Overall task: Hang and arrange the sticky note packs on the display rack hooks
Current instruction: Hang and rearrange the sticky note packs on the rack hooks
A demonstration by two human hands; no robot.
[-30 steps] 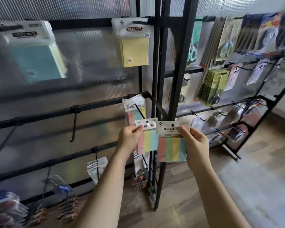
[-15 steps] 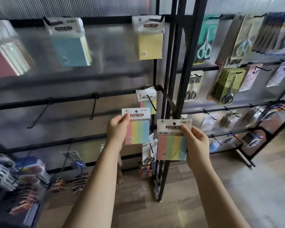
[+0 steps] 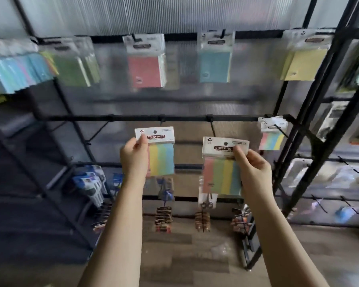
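1. The left hand point(image 3: 134, 156) pinches a striped pack point(image 3: 157, 151) by the left edge of its white header card, thumb on the front. The header reads "STICKY NOTE" on a dark band; the finer print beside it is too small to read.
2. This left pack hangs upright in front of the middle bar point(image 3: 133, 118), just below a hook point(image 3: 161, 120), its punch hole not on the hook. Yellow, green and blue stripes show; the hand covers the leftmost stripe.
3. The right hand point(image 3: 252, 168) grips a second pack point(image 3: 222, 166) at the right side of its header, thumb over the end of the printed "STICKY NOTE". Its stripes run pink, green, yellow, blue.
4. The right pack sits lower and is tilted slightly, below another hook point(image 3: 211, 126) on the same bar, apart from it.
5. The two packs are well apart, neither touching the rack.
6. At the bar's right end a hung stack point(image 3: 272, 133) of like striped packs sits on its hook; its label is blurred.
7. On the top bar point(image 3: 180, 36) hang single-colour packs: red point(image 3: 145, 63), blue point(image 3: 215, 59), yellow point(image 3: 306, 59) and, further left, green point(image 3: 75, 63). Their labels are smeared, probably the same wording.
8. Scissors point(image 3: 207, 204) in a card hang below the right pack.
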